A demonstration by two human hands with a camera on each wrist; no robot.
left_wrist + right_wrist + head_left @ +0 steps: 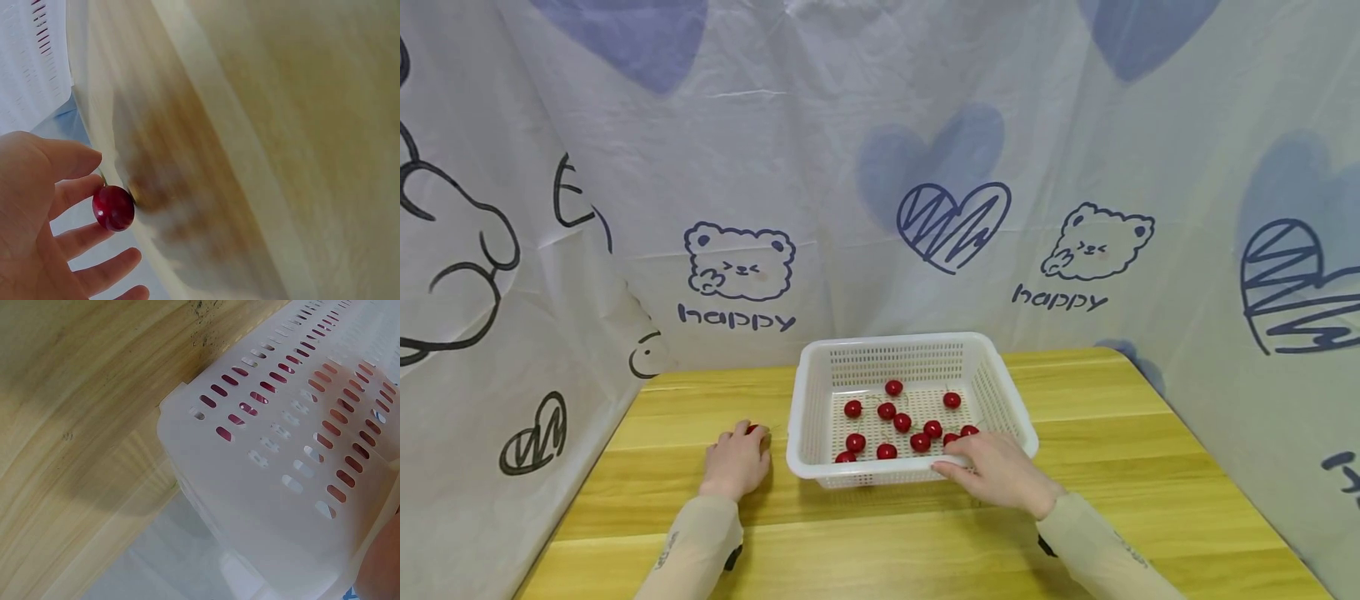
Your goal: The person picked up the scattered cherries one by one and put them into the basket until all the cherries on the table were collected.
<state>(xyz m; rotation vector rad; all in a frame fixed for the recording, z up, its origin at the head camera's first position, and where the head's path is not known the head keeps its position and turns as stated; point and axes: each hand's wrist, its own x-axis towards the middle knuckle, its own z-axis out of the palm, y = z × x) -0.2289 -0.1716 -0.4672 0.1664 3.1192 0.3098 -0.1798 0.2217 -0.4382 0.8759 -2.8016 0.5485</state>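
Note:
My left hand (737,461) is at the table left of the basket, beside a red cherry (114,208) with a thin stem. In the left wrist view the thumb and spread, slightly bent fingers stand around this cherry, without visibly pinching it. The right hand (1002,471) grips the near rim of a white plastic basket (880,477) close to its right corner, thumb outside and fingers over the inside. Several red cherries (902,422) with stems lie on the basket's slotted floor. Some sit close to the right fingers, which partly hide them.
The basket stands on a yellow wood-grain table (1120,467), near its back edge. A white cloth (842,175) printed with hearts and bears hangs behind and along the sides.

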